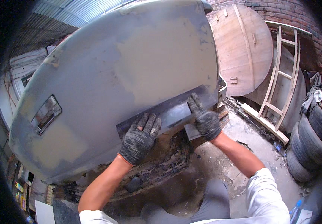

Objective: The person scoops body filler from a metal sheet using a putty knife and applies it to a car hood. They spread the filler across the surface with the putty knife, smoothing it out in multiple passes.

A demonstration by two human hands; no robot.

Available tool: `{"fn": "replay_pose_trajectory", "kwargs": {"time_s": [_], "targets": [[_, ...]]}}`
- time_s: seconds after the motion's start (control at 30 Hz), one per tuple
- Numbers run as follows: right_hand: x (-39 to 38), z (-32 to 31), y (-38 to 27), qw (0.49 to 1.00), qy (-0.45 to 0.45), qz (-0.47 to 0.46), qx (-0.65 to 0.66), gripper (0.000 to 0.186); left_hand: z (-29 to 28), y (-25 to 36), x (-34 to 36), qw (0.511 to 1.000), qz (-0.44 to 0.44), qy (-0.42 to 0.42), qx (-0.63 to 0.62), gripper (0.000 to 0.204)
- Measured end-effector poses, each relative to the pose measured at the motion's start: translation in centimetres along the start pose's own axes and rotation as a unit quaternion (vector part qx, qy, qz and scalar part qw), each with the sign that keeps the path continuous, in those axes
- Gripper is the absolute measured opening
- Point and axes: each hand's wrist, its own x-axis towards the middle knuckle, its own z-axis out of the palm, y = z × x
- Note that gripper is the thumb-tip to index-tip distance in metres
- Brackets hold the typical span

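A large curved vehicle panel (97, 89), grey with beige filler patches, fills the view ahead. Along its lower right edge lies a long, flat strip (174, 113), dark grey along the top with a shiny lower part; I cannot tell its material. My left hand (139, 136), in a dark, dusty knit glove, rests on the strip's left part with fingers laid flat. My right hand (205, 121), gloved alike, presses on its right end with fingers stretched upward. Both thumbs are mostly hidden. Under the right hand shows the corner of a small grey plate (193, 132).
A rusty, broken lower body section (168, 160) lies below the panel. At the right stand a round wooden board (243, 52), a wooden ladder-like frame (276, 78) and stacked tyres (304, 145) by a brick wall (295, 13). The panel has a rectangular opening (47, 114) at left.
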Motion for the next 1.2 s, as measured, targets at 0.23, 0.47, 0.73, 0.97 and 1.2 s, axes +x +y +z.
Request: {"fn": "replay_pose_trajectory", "kwargs": {"time_s": [0.23,0.47,0.73,0.97,1.2], "targets": [[13.7,-8.8,2.3,0.967,0.174,-0.172,0.065,0.072,-8.9,-10.1,6.4,0.987,-0.009,0.142,0.07,0.061],[20.5,-9.1,1.5,0.982,0.151,-0.113,0.005,0.065,-9.1,-13.3,9.8,0.977,-0.026,0.162,0.139,0.063],[21.3,-10.3,3.3,0.953,0.231,-0.193,-0.025,0.072,-10.6,-13.9,10.1,0.979,-0.056,0.151,0.123,0.062],[21.5,-8.4,3.5,0.954,0.231,-0.18,-0.062,0.073,-9.3,-14.0,10.7,0.978,-0.032,0.167,0.122,0.055],[16.4,-6.5,2.6,0.975,0.184,-0.126,0.004,0.053,-6.4,-9.6,8.4,0.978,-0.065,0.149,0.133,0.055]]}}
